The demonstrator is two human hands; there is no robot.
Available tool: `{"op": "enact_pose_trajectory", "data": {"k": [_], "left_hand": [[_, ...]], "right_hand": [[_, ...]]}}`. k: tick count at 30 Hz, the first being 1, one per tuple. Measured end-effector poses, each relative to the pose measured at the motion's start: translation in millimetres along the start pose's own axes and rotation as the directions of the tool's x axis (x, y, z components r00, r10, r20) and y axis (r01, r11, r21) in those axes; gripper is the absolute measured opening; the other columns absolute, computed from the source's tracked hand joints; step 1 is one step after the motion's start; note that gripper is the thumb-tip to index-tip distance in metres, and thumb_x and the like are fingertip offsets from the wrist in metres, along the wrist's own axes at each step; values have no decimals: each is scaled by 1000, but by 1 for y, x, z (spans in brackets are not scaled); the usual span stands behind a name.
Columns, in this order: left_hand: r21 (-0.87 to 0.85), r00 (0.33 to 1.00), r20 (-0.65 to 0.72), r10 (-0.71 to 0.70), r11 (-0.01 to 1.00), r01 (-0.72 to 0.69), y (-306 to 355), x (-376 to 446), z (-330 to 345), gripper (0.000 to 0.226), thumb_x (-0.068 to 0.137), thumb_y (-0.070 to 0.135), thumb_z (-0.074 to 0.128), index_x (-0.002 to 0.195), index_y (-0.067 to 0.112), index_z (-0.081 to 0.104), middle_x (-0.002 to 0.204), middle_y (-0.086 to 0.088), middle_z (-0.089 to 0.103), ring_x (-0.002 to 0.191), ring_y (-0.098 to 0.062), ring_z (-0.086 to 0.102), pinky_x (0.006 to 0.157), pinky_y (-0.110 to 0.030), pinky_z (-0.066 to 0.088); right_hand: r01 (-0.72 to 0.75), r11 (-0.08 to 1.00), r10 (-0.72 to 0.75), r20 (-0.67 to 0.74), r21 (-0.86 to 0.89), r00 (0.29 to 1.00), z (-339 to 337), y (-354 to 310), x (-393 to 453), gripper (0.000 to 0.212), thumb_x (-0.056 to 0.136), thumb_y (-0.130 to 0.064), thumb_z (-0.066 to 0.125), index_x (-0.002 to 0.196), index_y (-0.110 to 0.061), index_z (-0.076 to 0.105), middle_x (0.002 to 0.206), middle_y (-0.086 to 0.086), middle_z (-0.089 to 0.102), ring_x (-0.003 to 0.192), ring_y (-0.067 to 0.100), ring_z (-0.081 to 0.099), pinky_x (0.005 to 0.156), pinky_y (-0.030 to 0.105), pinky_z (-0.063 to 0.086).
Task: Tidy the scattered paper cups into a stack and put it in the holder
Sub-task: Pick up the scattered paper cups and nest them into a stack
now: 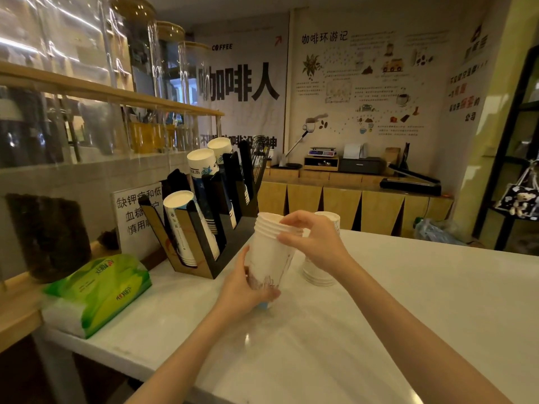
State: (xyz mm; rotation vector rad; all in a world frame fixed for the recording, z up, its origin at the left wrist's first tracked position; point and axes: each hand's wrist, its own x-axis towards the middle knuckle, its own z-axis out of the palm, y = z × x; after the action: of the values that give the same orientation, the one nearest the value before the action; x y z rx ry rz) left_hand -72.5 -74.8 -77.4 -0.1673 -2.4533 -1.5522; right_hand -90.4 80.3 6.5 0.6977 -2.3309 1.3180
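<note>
Table (408, 301): a big white top that fills the lower right of the frame. It looks smooth, so I think a cup that drops could roll off the edge.
Holder (210, 258): a black and brown rack, left of the middle. Its slots lean back and already have cups in them. I cannot tell which slot has room. If the stack goes in crooked, I think it could jam or bump the other cups.
Stack of cups (269, 252): in the middle of the frame, held up off the table and tilted. Several rims show at the top. I think they could slide apart if the tilt grows.
Left hand (248, 287): curled around the bottom of the stack, gripping it. The cup bottom is partly hidden by it.
Right hand (312, 240): fingers pinch the top rim of the stack. It hides part of the rim, so I cannot count the cups.
Second pile (319, 272): more cups, upside down on the table just behind the right hand, mostly hidden. The wrist is close, so I think it could knock them over.
</note>
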Motion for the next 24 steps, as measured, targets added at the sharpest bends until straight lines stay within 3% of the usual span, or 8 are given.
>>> {"op": "enact_pose_trajectory", "data": {"k": [4, 9, 12, 14, 17, 21, 24], "left_hand": [[-62, 990, -131, 61, 996, -69, 20, 14, -14, 85, 61, 25, 81, 131, 28, 32, 119, -2, 54, 101, -15, 53, 74, -22, 48], [-203, 924, -344, 166, 948, -246, 64, 36, -28, 62, 65, 17, 77, 117, 24, 43, 119, -3, 51, 101, -15, 57, 73, -24, 55], [-251, 873, -436, 217, 902, -350, 96, 57, -32, 66, 66, 16, 75, 122, 23, 41, 119, 1, 52, 101, -14, 59, 68, -19, 57], [-228, 852, -450, 267, 889, -398, 115, 73, -26, 69, 67, 19, 75, 126, 22, 39, 121, -1, 55, 100, -13, 62, 70, -18, 58], [-164, 834, -430, 346, 879, -449, 133, 93, -16, 61, 67, 24, 76, 119, 22, 45, 118, -3, 59, 99, -14, 64, 74, -25, 59], [-98, 838, -363, 407, 878, -468, 139, 108, -3, 52, 68, 20, 76, 113, 21, 49, 111, 0, 60, 93, -6, 62, 69, -16, 56], [-72, 866, -298, 402, 895, -441, 142, 119, 15, 51, 70, 18, 74, 115, 15, 50, 104, 3, 56, 84, 2, 57, 61, -9, 53]], "right_hand": [[-40, 977, 74, -157, 210, 985, -24, 8, 7, 24, 81, -16, 67, 105, -16, 64, 97, -8, 64, 90, 2, 59, 77, 16, 49], [-101, 887, 237, -256, 451, 937, -35, 20, 10, 36, 88, -14, 58, 122, -22, 50, 99, -16, 58, 84, -6, 56, 52, 6, 48], [-111, 885, 247, -253, 452, 935, -33, 29, 10, 43, 89, -16, 55, 131, -20, 43, 113, -2, 60, 97, 7, 60, 60, 14, 48], [-117, 875, 275, -283, 470, 919, -39, 34, 15, 44, 90, -17, 55, 132, -18, 41, 117, 1, 59, 104, 14, 59, 61, 15, 46], [-145, 855, 347, -342, 498, 873, -47, 37, 22, 37, 90, -17, 53, 126, -17, 48, 112, -1, 58, 99, 11, 55, 60, 13, 42], [-281, 697, 603, -326, 660, 728, -41, 40, 19, 29, 89, -9, 47, 112, -9, 64, 104, 2, 61, 94, 16, 51, 72, 27, 39], [-352, 629, 695, -300, 693, 653, -43, 50, 22, 31, 89, -5, 43, 110, -7, 65, 102, 5, 59, 94, 18, 48, 80, 33, 37]]}}
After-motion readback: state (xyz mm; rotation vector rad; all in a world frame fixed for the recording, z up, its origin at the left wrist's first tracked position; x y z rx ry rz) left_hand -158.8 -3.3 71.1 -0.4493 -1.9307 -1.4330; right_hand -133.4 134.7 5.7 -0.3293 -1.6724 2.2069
